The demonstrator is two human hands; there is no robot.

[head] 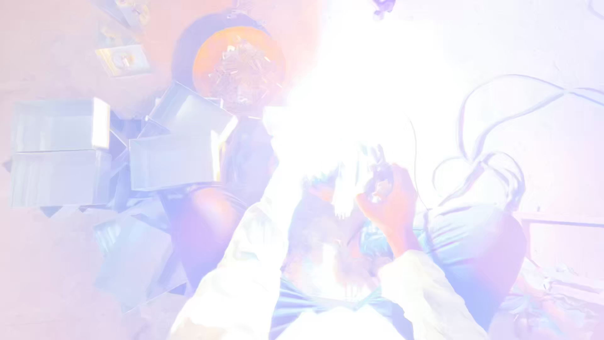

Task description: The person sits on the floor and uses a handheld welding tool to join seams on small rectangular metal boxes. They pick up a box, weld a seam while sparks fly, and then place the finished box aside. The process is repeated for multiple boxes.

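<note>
Though glare washes out most of my view, right hand (390, 204) curls around a small metal part (377, 182) above the lap | left hand hidden, can't tell | part looks light, rigid, slippery: pinch its edges

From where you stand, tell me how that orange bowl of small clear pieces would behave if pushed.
The orange bowl is round and low, so it would likely slide rather than tip. The heap of small clear pieces looks loose and piled high; some may spill. Glare washes out the view, so weight is uncertain.
</note>
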